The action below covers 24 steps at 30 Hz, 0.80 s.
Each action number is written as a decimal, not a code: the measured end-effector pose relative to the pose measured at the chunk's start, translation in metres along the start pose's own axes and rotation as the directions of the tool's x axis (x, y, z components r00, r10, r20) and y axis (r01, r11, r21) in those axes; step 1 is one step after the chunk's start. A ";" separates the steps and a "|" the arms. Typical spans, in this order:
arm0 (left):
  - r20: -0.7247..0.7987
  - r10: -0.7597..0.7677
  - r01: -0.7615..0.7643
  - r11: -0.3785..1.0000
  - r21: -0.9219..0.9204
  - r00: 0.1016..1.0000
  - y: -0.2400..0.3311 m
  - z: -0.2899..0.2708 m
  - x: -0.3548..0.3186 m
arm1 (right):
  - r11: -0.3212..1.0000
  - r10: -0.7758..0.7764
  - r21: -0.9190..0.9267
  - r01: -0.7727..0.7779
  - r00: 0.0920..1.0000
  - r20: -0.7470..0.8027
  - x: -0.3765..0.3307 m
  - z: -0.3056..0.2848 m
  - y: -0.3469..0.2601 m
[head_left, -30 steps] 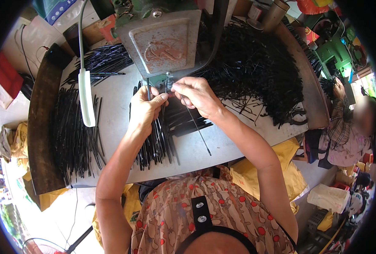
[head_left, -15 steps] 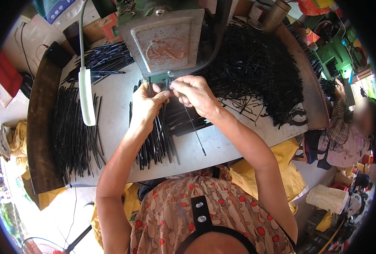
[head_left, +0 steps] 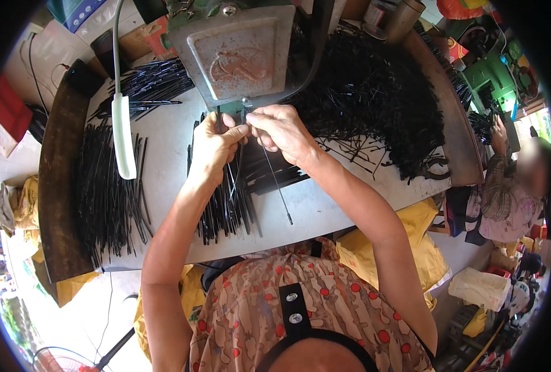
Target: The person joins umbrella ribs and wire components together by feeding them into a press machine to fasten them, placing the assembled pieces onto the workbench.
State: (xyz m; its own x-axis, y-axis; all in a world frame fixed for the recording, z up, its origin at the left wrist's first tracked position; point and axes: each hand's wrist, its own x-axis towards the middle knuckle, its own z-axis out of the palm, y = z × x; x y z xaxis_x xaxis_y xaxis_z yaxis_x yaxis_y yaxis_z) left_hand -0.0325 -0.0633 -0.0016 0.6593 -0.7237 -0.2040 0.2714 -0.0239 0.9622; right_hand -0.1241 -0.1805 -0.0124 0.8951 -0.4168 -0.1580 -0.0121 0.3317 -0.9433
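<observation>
Swing: the lower end of the thin black rod [head_left: 277, 184] has shifted toward the person's left since the earlier frames, while both hands work at nearly the same spot.
Grip on the right: the right hand [head_left: 288, 133] is curled closed around the upper part of that rod; thumb and forefinger tips come together under the machine's grey cover plate [head_left: 238, 56].
Grip on the left: the left hand [head_left: 210, 149] is bent inward, its thumb reaching toward the right fingertips, nearly touching them; I cannot tell exactly what its fingers grip.
Rod: slender, straight and dark, slanting down to the right from the right hand, with a slightly thicker tip, above the pale bench [head_left: 164, 180].
Rod piles: one loose bundle [head_left: 222, 214] lies below the left hand, another pile [head_left: 111, 192] to the left; a dense black heap [head_left: 374, 93] spreads at the right.
Cover plate marking: a raised, reddish worn emblem inside a rounded frame, its design unclear.
Blue packet [head_left: 80, 12]: pale printing at the upper left, too small to make out.
</observation>
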 end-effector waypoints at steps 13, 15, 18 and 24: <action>0.056 -0.035 0.037 0.999 -0.031 0.998 0.007 -0.003 0.003 | 0.998 0.056 0.019 -0.056 0.998 -0.034 0.000 0.004 -0.005; 0.080 -0.067 0.070 0.997 -0.034 0.994 0.008 -0.005 0.005 | 0.998 0.055 0.034 -0.055 0.998 -0.024 0.001 0.004 -0.004; 0.062 -0.034 0.035 0.999 -0.008 0.997 0.006 -0.004 0.006 | 0.996 0.072 0.056 -0.070 0.997 -0.028 0.000 0.004 -0.003; 0.058 -0.095 0.098 0.994 -0.055 0.994 -0.001 -0.004 0.005 | 0.994 0.104 0.047 -0.102 0.994 -0.043 -0.002 0.001 -0.001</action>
State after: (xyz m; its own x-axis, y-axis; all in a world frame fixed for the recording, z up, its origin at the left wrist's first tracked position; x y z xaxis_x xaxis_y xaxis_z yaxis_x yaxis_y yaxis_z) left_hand -0.0268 -0.0640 -0.0038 0.5891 -0.7568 -0.2832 0.3726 -0.0566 0.9263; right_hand -0.1255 -0.1793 -0.0109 0.8690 -0.4162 -0.2677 -0.0822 0.4120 -0.9075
